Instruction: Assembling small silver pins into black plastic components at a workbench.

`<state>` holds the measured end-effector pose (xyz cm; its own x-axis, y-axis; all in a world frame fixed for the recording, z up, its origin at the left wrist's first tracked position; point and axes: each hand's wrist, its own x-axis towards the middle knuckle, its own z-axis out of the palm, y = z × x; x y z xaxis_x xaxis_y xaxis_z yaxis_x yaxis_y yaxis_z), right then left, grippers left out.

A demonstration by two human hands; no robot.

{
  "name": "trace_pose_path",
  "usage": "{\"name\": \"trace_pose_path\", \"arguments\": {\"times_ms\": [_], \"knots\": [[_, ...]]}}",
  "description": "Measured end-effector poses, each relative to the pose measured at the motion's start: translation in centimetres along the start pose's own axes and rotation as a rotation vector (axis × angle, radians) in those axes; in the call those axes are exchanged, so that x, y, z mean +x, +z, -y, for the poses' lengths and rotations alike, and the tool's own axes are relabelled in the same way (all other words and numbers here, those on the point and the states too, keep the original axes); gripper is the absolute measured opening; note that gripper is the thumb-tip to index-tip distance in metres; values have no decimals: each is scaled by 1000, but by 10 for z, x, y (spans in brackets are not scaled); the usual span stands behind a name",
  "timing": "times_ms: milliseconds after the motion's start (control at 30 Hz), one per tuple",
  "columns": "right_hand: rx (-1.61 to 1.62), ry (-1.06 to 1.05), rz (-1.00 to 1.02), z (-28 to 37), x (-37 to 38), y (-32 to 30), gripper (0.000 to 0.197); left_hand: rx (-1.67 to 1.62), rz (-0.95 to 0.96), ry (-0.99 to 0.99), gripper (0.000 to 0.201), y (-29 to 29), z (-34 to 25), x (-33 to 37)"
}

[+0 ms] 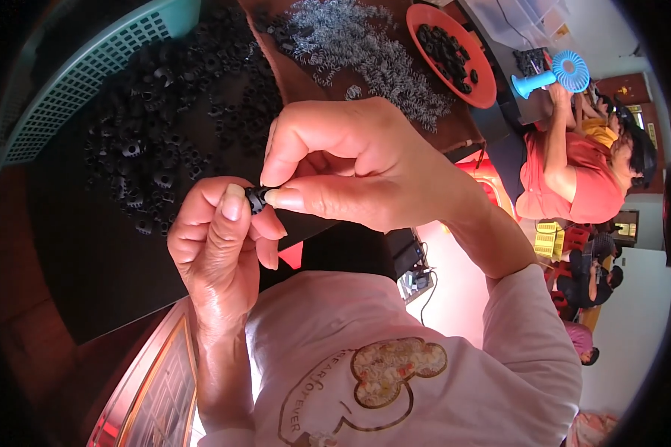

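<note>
My left hand (220, 231) pinches a small black ridged plastic part (256, 199) between thumb and fingers. From the other side, the thumb and index fingertip of my right hand (358, 164) close on the same part. Whether the right fingertips also hold a smaller piece is hidden. Beyond my hands, a heap of similar black plastic parts (153, 138) spreads over the dark tabletop (112, 276). Small metal springs (350, 52) lie in a loose pile on a brown cloth (294, 78) at the far side.
A teal perforated basket (74, 97) stands at the far left. The red bowl (487, 83) at the far right holds several black parts. A person in a red shirt (566, 179) sits to the right, near a blue handheld fan (569, 71). Other people sit farther off.
</note>
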<state>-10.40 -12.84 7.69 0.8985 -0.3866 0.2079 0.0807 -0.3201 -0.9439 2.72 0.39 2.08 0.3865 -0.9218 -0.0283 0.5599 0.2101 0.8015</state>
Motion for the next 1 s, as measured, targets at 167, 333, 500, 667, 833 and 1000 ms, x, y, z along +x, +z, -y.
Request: {"name": "trace_pose_path", "arguments": {"times_ms": [167,333,500,667,833,1000], "knots": [[45,65,56,1,1,-3,5,33,6,-29,25,0,-3,-1],[78,119,92,1,1,-6,6,56,-4,-54,25,1,-4,-2],[28,-35,32,-3,-1,0,4,108,-35,-26,25,3,-3,-3],[-93,-87,14,-5,-6,-1,4,159,-38,-9,24,5,-2,-2],[-156,-123,-18,-7,-7,3,5,198,-62,-1,25,6,-1,-4],[-140,-115,-37,-7,-8,3,6,228,-45,54,22,4,2,-3]]}}
